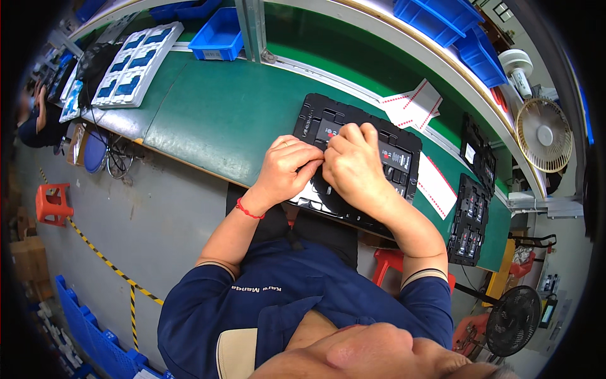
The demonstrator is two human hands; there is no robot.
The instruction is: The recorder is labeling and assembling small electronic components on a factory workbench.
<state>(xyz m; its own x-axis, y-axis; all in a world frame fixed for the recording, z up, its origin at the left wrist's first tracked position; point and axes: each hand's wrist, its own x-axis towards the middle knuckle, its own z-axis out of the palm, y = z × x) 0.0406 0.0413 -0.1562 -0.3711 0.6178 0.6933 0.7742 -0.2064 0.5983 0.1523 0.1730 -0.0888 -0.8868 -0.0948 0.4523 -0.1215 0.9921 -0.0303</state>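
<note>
A black moulded tray [307,114] lies at the bench edge in front of me. Flat black packs with pale printing, such as one pack [395,157], sit in its pockets. Over the tray's middle, my left hand [285,168] is closed in a pinch of thumb and fingertips. Close against it, my right hand [355,165] has its fingers curled in and pointing down at a pack. Small red spots show beside the fingertips. Whatever is between the fingers of either hand is hidden or too small to name.
White sheets with rows of red marks [435,187] lie beside the tray. Another black tray with packs [469,221] is on the right. A blue bin [218,36] and a white foam tray [136,66] stand at the back left. A fan [544,134] is at far right.
</note>
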